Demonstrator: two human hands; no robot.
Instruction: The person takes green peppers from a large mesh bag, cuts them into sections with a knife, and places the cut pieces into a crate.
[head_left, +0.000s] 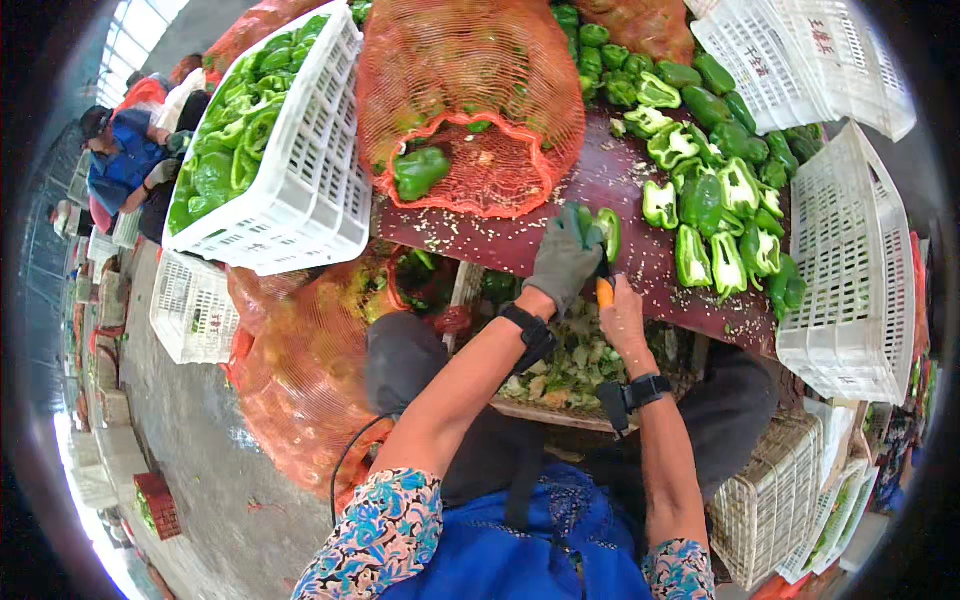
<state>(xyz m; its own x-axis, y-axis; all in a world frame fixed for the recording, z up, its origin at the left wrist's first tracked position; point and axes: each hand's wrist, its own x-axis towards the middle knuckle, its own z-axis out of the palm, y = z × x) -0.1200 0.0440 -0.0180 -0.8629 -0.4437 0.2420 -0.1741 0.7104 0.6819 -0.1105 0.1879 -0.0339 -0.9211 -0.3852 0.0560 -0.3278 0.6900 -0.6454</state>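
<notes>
Gloved left hand [563,260] closed on one pepper [611,236] over the front part of the table [655,262]; bare right hand [625,318] clamped on one knife [605,292] by its orange handle. Left crate [308,172], full of peppers, and one open mesh sack [460,62] block the view behind them; right crate [848,275] stands beside a heap [728,220] of whole and cut peppers, too overlapped to count. Most of the blade is hidden; scraps [572,368] below are partly covered by the forearms; one distant worker [130,165] appears small
</notes>
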